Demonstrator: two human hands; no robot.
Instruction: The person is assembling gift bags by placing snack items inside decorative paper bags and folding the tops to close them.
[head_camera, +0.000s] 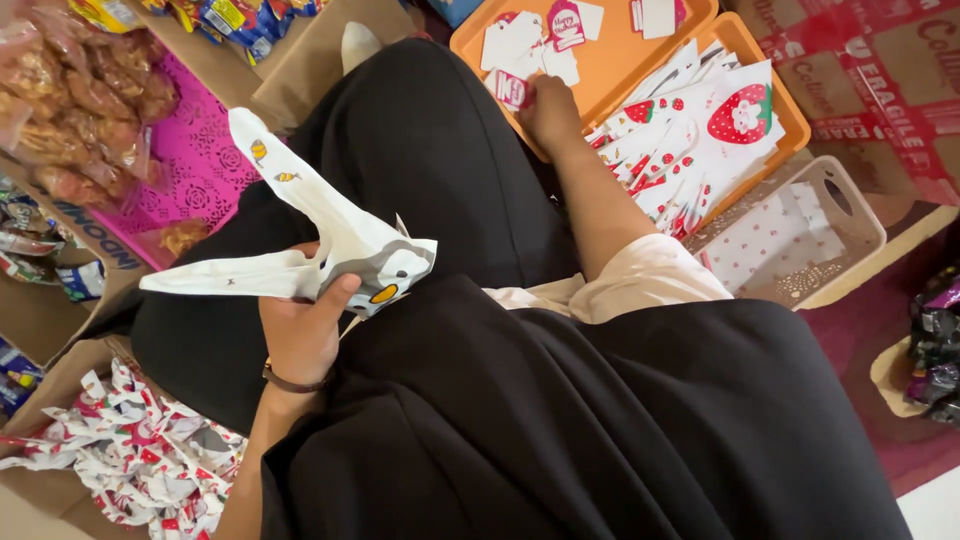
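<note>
My left hand (300, 325) rests on my black-clad lap and grips a crumpled white paper bag (330, 245) with small yellow and grey prints. My right hand (548, 108) reaches forward to the orange tray (470, 40) and its fingers close on a small pink and white card (512, 88) among several loose cards. A second orange tray (790, 115) beside it holds a fanned stack of white strawberry-print bags (690, 140).
A pale perforated basket (855, 215) with dotted bags stands right of the trays. A pink perforated tray (195, 160) and bagged snacks (85, 95) lie at the left. A cardboard box of red-and-white printed bags (135, 450) sits lower left. Dark wrapped packets (935, 345) are at the right edge.
</note>
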